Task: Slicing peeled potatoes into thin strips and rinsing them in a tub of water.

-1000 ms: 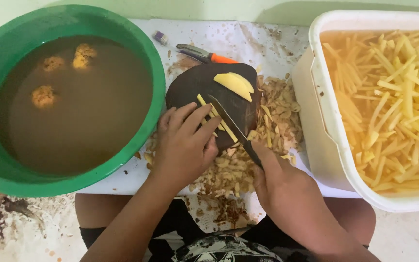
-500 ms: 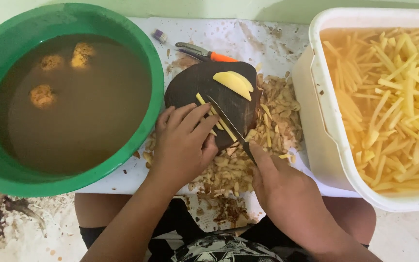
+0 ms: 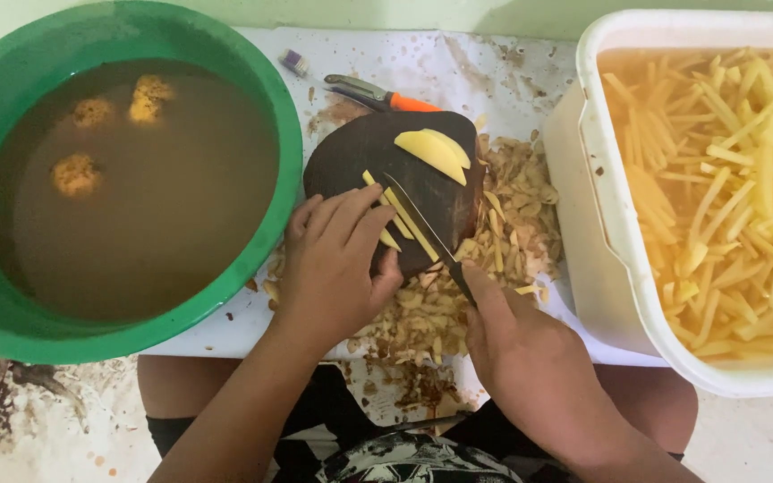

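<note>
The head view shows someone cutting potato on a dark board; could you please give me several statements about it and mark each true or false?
1. The right hand holds a knife whose blade lies across the dark cutting board. True.
2. The left hand is lifted clear of the board. False: it presses down on potato strips beside the blade.
3. The green basin holds murky water with whole potatoes in it. True.
4. The white tub is empty. False: it holds cut potato sticks in water.
5. An orange-handled peeler lies behind the board. True.
</note>
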